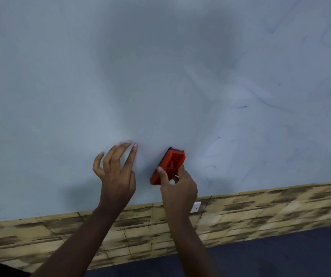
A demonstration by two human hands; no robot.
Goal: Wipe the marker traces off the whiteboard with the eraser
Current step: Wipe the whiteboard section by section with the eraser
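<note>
Pretty dim shot overall, flat greyish light with no real glare anywhere. The whiteboard (160, 76) has big soft shadows, a dark blotch up top centre and another low at the left beside the left hand (116, 172). Everything's a bit soft and smeary, especially the brick-pattern strip (260, 212) below. Wide-angle lens bends the board's bottom edge, so it slants.

Below both hands runs a band of tan, dark-streaked brick-pattern wall panelling (260, 208), with a small white plate (196, 207) just beside the right wrist and a dark blue floor (280, 254) lower still, to the right.
</note>
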